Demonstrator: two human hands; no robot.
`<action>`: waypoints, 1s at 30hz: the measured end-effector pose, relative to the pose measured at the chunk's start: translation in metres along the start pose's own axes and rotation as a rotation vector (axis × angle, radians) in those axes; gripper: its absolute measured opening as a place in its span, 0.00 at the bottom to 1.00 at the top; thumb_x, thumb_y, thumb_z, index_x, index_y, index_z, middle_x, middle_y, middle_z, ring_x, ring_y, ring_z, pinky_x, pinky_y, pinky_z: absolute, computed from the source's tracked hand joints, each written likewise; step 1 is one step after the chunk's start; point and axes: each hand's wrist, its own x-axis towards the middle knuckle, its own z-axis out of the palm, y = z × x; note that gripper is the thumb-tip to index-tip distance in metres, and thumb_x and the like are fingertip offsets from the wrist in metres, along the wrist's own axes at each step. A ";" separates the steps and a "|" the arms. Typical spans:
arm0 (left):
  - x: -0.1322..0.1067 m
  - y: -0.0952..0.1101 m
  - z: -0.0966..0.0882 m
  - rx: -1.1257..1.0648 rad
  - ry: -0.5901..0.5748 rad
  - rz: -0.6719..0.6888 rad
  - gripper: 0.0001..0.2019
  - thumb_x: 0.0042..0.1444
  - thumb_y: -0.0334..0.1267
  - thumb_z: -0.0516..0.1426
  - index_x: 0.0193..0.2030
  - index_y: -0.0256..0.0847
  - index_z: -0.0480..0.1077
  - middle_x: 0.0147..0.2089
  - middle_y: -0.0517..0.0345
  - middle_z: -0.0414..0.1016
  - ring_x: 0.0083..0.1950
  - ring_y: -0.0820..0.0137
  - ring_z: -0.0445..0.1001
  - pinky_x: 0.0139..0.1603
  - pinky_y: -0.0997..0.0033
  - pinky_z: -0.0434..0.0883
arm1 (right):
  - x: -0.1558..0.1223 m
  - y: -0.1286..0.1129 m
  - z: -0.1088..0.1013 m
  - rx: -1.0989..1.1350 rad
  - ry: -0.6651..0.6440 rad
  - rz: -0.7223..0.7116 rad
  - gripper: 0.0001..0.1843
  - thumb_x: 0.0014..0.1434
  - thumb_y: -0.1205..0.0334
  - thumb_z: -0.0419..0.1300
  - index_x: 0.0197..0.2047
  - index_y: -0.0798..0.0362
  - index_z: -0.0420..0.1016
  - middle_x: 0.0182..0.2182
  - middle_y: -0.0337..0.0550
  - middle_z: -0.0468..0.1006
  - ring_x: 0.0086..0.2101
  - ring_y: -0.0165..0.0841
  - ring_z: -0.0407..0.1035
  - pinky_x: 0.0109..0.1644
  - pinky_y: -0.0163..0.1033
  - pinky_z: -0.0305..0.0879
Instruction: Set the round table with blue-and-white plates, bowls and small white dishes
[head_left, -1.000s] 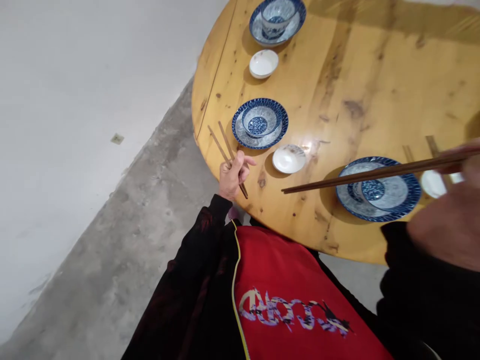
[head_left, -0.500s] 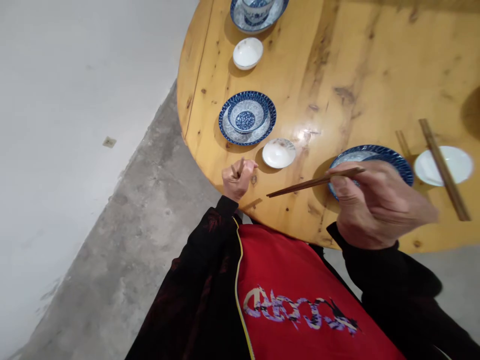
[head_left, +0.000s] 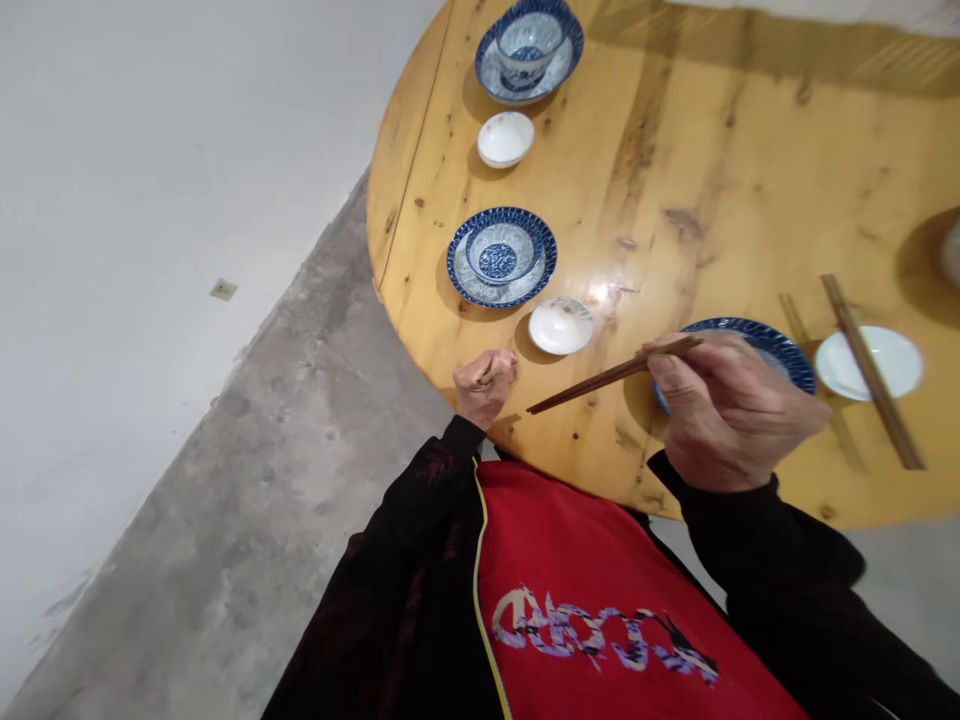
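My right hand (head_left: 731, 410) is closed on a pair of brown chopsticks (head_left: 600, 380), pinched near one end between thumb and fingers, with the tips pointing left over the table. It hovers in front of a blue-and-white plate (head_left: 742, 328), hiding most of it. My left hand (head_left: 486, 385) is a fist at the table's edge; brown chopsticks (head_left: 487, 378) show only as short, foreshortened ends in it. Just beyond that fist lies a small white dish (head_left: 561, 326), and behind it a blue-and-white bowl (head_left: 501, 250) sits on a patterned plate (head_left: 459, 285).
On the right, another pair of chopsticks (head_left: 874, 370) rests across a white dish (head_left: 832, 365). Farther back on the round wooden table (head_left: 675, 150) are a second white dish (head_left: 505, 138) and a bowl (head_left: 529, 45) on a plate. A pale wall (head_left: 150, 150) stands left.
The view has shifted, so the tableware sits lower in the picture. My right hand, with its chopsticks, has moved slightly left. My left fist has turned, showing less of its chopsticks.
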 end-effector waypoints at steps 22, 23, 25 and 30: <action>-0.009 0.007 -0.014 0.002 -0.555 -0.526 0.27 0.63 0.58 0.53 0.21 0.38 0.69 0.33 0.53 0.78 0.32 0.73 0.69 0.39 0.72 0.66 | 0.050 0.145 0.075 0.590 -0.066 1.092 0.07 0.48 0.67 0.72 0.27 0.56 0.77 0.20 0.37 0.75 0.21 0.23 0.68 0.23 0.26 0.65; -0.007 0.006 -0.011 -0.004 -0.533 -0.530 0.27 0.62 0.57 0.54 0.21 0.38 0.69 0.30 0.55 0.76 0.32 0.73 0.69 0.40 0.72 0.66 | 0.052 0.149 0.078 0.592 -0.075 1.107 0.07 0.48 0.68 0.72 0.26 0.56 0.77 0.20 0.37 0.74 0.21 0.23 0.67 0.22 0.26 0.64; -0.003 0.003 -0.006 -0.012 -0.508 -0.544 0.25 0.62 0.55 0.54 0.22 0.38 0.69 0.26 0.58 0.72 0.30 0.74 0.67 0.38 0.73 0.65 | 0.056 0.158 0.083 0.583 -0.077 1.124 0.07 0.49 0.70 0.71 0.25 0.56 0.76 0.19 0.36 0.73 0.20 0.22 0.66 0.21 0.25 0.62; 0.009 -0.002 0.002 -0.012 -0.491 -0.596 0.18 0.62 0.49 0.54 0.28 0.38 0.73 0.23 0.63 0.67 0.25 0.76 0.58 0.32 0.73 0.60 | 0.061 0.176 0.093 0.565 -0.092 1.152 0.12 0.53 0.70 0.70 0.23 0.52 0.73 0.18 0.34 0.73 0.19 0.23 0.66 0.20 0.25 0.61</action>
